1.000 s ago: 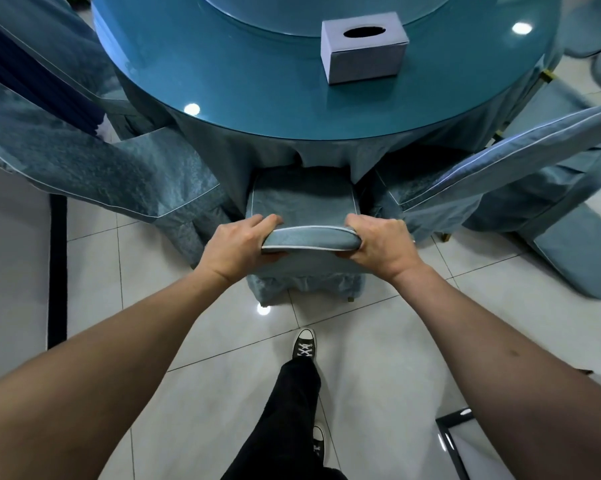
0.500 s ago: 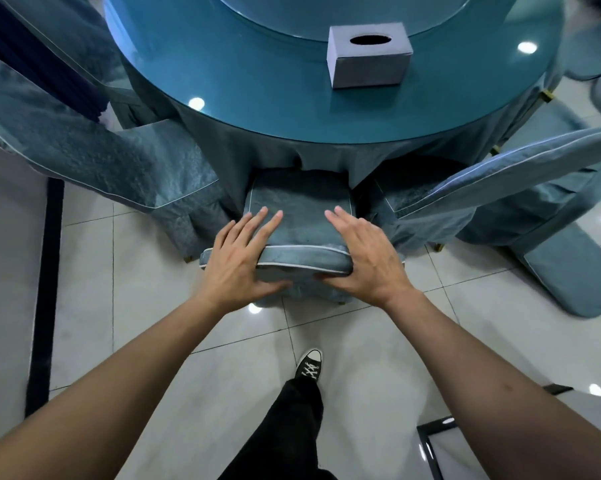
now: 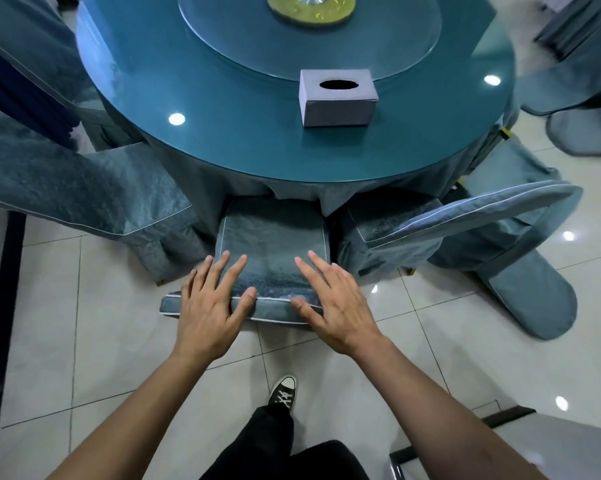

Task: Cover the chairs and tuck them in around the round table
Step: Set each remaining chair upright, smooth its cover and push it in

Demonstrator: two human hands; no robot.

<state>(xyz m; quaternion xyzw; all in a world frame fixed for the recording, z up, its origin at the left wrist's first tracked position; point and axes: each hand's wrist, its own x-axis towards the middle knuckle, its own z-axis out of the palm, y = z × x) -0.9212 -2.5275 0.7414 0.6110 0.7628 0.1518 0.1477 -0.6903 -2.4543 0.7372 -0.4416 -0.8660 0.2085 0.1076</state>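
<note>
Left hand [image 3: 209, 306] and right hand [image 3: 337, 303], fingers spread flat, press the top edge of the covered chair [image 3: 274, 244], its seat under the round bench [image 3: 243, 133]. The loose fabric cover probably slides; the stiff backrest rim offers firmest hold. Neighbouring covered chairs [image 3: 465, 216] flank it; a tissue box [image 3: 338, 98] stands above.

grey tissue box [image 3: 338, 98], glass turntable [image 3: 243, 36], tiled floor [image 3: 84, 341], black sneaker [image 3: 284, 394]

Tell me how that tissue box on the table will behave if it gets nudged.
The tissue box looks like thin card, so probably light for its size. It rests flat on the glossy round table, so it would likely slide rather than tip. A hard squeeze may dent it.
</note>
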